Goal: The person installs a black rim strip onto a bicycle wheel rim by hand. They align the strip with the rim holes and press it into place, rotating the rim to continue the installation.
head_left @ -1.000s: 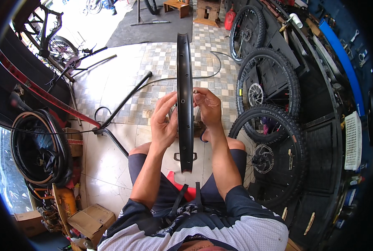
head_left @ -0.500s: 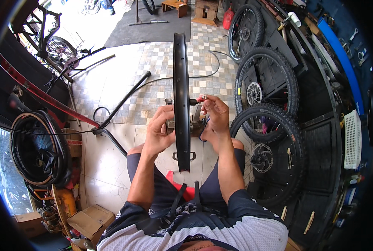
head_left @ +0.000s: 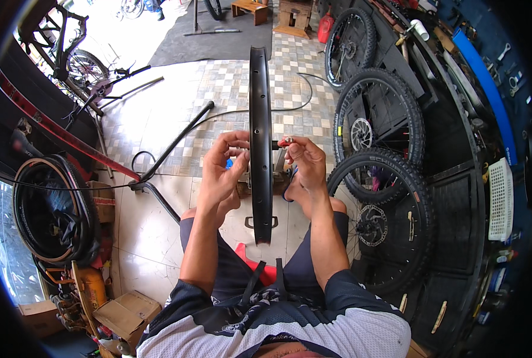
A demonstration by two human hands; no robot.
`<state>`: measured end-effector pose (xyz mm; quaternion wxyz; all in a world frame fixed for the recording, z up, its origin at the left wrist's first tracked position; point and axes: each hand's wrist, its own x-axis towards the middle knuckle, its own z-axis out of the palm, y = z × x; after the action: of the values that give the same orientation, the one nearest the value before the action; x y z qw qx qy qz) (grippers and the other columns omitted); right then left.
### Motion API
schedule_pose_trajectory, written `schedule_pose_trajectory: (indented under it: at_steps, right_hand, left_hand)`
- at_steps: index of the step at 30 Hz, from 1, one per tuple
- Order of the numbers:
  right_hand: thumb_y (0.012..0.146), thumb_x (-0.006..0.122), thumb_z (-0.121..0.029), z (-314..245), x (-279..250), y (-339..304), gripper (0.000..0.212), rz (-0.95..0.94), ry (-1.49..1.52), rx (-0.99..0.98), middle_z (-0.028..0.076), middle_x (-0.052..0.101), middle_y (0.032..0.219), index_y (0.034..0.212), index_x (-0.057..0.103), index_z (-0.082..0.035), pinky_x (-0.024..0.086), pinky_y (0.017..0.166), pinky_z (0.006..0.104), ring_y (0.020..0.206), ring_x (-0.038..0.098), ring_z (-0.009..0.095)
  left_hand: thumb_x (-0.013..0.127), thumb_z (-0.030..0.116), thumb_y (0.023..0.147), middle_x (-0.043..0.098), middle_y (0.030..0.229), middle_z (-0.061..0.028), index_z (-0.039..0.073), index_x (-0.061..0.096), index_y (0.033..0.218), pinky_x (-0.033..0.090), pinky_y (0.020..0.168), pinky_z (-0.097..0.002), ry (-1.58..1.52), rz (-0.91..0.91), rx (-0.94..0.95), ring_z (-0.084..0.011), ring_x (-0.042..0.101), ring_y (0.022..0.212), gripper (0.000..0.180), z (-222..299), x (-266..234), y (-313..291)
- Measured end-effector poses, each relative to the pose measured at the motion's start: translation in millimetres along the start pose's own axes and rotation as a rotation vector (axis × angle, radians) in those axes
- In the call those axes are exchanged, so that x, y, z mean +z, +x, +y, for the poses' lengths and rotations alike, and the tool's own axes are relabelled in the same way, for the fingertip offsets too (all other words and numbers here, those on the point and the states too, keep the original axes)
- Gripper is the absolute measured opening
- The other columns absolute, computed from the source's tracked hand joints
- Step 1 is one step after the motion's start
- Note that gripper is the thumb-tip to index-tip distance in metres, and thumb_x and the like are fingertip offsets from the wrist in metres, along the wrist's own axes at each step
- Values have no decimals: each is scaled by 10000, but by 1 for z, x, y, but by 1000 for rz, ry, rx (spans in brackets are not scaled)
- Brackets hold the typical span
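A black bicycle wheel rim stands upright and edge-on in front of me, with a row of spoke holes along its face. It sits over a metal stand, mostly hidden by the rim and my hands. My right hand, at the rim's right side, pinches a small red tool between thumb and fingertips near the hub axle. At the left side, my left hand has its fingers curved and its thumb apart, fingertips close to the rim. Whether they touch a spoke I cannot tell.
Several tyred wheels lean along the right wall, beside a white basket. To the left are a black floor stand, stacked tyres and an open cardboard box. A black cable crosses the tiled floor.
My left hand has shifted slightly left and up, its thumb moving up along the rim. The rim has turned a little and its holes sit differently. My right hand keeps its pinch.
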<state>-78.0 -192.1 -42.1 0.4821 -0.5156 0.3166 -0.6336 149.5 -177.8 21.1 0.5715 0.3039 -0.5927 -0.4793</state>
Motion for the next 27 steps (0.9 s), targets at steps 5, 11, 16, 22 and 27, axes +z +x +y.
schedule_pose_trajectory:
  at_steps: [5,11,16,22,27]
  right_hand:
    - [1074,664,-262,1,-1,-1,298,-11,-16,-3,101,769,1111,1240,713,-20,515,718,241,798,604,75]
    - [1070,670,-280,2,-5,-5,311,-2,-30,27,106,768,1112,1233,717,-20,523,710,244,795,607,75]
    - [1070,671,-273,5,-6,-9,306,-16,-4,25,110,768,1116,1239,718,-22,529,702,248,801,613,76]
    - [1069,673,-259,3,-5,-9,299,-25,0,15,115,768,1126,1242,719,-20,525,706,246,798,615,77]
    - [1064,681,-253,0,-1,-8,295,-20,-9,23,118,768,1133,1235,722,-16,524,719,240,797,615,72]
  left_hand:
    - [703,30,990,718,1175,-49,-12,701,1246,543,940,-316,44,82,117,-157,669,1101,260,-5,14,15]
    - [695,24,995,726,1054,-28,-22,738,1141,513,909,-267,37,88,26,-124,655,1007,159,-9,16,-1]
    - [699,30,999,726,1063,-29,-18,741,1139,505,882,-259,-122,161,-22,-114,646,986,154,-1,17,-3]
    - [742,37,962,745,1075,-73,-12,753,1140,524,899,-295,110,248,191,-166,675,1007,185,-4,26,18]
    - [773,21,915,750,1056,-98,-9,763,1063,526,915,-325,181,165,192,-198,678,1018,152,-8,19,7]
